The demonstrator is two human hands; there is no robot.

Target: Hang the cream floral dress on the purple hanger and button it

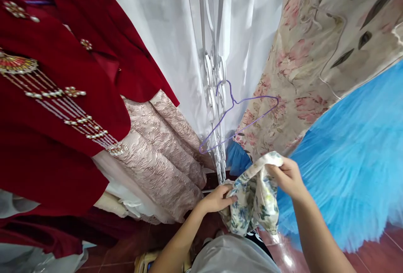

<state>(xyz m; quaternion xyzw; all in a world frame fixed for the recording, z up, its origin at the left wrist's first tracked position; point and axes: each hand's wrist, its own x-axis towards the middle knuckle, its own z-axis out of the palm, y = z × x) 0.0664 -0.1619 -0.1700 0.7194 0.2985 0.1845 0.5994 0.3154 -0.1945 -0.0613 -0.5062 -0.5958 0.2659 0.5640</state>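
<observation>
Floral cotton-like cloth, cream w/ blue-green flowers, is the small garment [256,197] bunched betw. both hands, low centre, hanging down toward the person's grey-clad lap; left hand [217,198] pinches its lower left edge, fingers closed on the fabric; right hand [288,176] grips the upper edge, fingers curled & pressed shut over a fold, held a bit higher than the left; below, glossy red floor tiles [390,239]; just right of the hands a bright blue tulle skirt [352,155] spreads wide, nearly touching the right forearm; left of the hands hangs a pink-beige brocade skirt [157,155]; above the garment a purple wire hanger [234,118], bare, hooked on a white metal grille [214,55] & tilted, well apart from the hands; behind it white curtain [157,21]; far left a deep red garment [63,109] w/ bead strings & pearl flower trims; far right a beige cloth w/ pink flowers & dark leaves [315,46].
</observation>
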